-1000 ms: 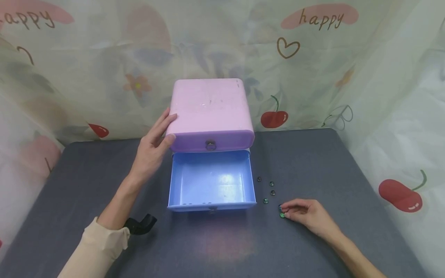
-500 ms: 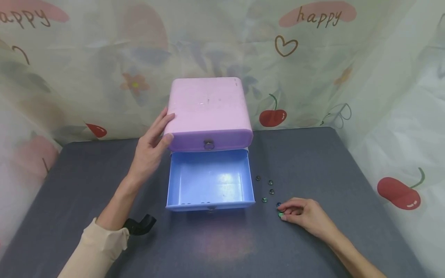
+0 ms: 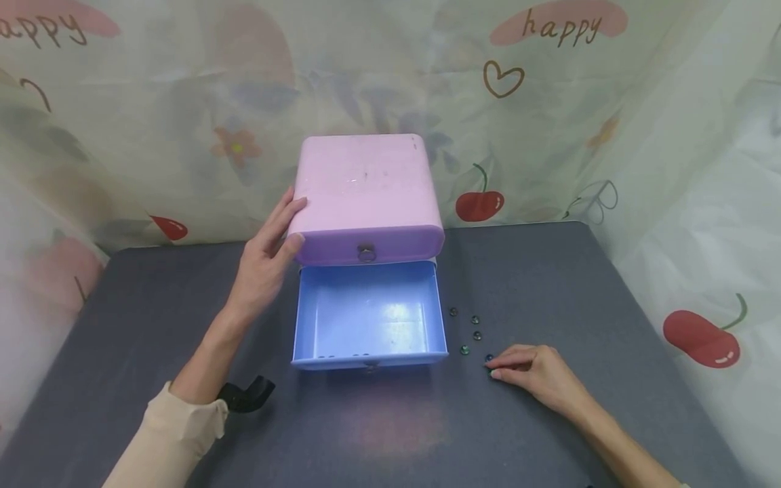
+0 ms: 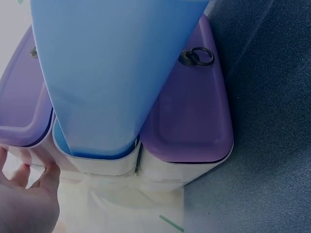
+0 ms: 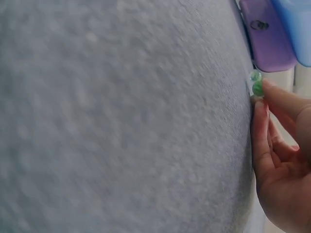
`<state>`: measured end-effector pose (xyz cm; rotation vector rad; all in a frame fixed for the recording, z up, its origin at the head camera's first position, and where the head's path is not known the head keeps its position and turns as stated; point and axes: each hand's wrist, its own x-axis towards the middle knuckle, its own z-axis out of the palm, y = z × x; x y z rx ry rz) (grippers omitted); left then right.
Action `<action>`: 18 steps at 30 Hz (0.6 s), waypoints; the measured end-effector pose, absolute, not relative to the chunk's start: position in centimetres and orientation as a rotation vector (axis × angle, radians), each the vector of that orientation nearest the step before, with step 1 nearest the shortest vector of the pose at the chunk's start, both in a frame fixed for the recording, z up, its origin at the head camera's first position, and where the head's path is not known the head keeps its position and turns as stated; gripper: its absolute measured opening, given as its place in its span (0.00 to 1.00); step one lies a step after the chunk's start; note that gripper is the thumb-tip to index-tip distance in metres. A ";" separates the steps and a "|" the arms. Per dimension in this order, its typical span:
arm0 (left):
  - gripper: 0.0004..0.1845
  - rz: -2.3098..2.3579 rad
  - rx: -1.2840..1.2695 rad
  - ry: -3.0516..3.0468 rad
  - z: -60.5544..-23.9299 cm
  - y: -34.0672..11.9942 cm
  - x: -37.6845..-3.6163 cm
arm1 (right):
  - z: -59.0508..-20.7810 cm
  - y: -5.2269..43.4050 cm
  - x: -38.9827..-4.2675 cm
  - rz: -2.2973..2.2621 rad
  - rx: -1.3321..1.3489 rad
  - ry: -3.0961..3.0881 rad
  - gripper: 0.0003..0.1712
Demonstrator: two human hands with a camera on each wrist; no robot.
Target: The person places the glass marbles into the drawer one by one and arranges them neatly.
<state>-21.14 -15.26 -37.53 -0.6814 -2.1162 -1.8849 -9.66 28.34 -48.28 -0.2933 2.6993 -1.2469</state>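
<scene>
A drawer box with a pink top stands near the back of the table, and its blue drawer is pulled out. My left hand rests against the box's left side, fingers along the upper edge and thumb at the front corner. Right of the drawer, my right hand pinches a green marble between thumb and fingertips, low at the tabletop. A dark blue marble lies just beyond those fingertips. Several other marbles, including a green one, lie between the hand and the drawer.
In the left wrist view, a purple drawer front with a ring pull is below the blue drawer. A black strap hangs by the left sleeve. A patterned curtain stands behind the dark table.
My right thumb and fingers have closed on the green marble, which is now mostly covered in the head view. The left hand stays on the box. The head view has shifted slightly.
</scene>
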 end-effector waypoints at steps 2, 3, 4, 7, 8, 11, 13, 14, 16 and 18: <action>0.26 -1.886 -0.675 -2.118 -37.6 -15.3 -21.2 | -48.3 28.5 -9.8 -1.265 -0.326 2.696 0.06; 0.26 -1.888 -0.672 -2.119 -37.6 -15.3 -21.2 | -48.3 28.6 -9.8 -1.279 -0.340 2.691 0.06; 0.26 -1.888 -0.669 -2.119 -37.6 -15.3 -21.2 | -48.4 28.7 -9.8 -1.289 -0.355 2.688 0.06; 0.26 -1.884 -0.662 -2.121 -37.7 -15.3 -21.2 | -48.4 28.8 -9.9 -1.336 -0.406 2.681 0.06; 0.26 -1.879 -0.661 -2.123 -37.7 -15.3 -21.2 | -48.3 28.7 -9.9 -1.359 -0.420 2.675 0.06; 0.26 -1.874 -0.661 -2.128 -37.6 -15.3 -21.2 | -48.1 28.5 -9.9 -1.443 -0.453 2.643 0.06; 0.27 -1.866 -0.662 -2.138 -37.6 -15.4 -21.1 | -47.8 28.2 -10.0 -1.506 -0.463 2.605 0.07; 0.27 -1.862 -0.662 -2.140 -37.5 -15.4 -21.1 | -47.6 28.0 -10.0 -1.536 -0.464 2.585 0.07; 0.27 -1.852 -0.661 -2.148 -37.5 -15.4 -21.1 | -47.0 27.7 -10.1 -1.579 -0.461 2.553 0.08; 0.27 -1.843 -0.662 -2.153 -37.5 -15.4 -21.1 | -46.4 27.5 -10.3 -1.616 -0.468 2.529 0.08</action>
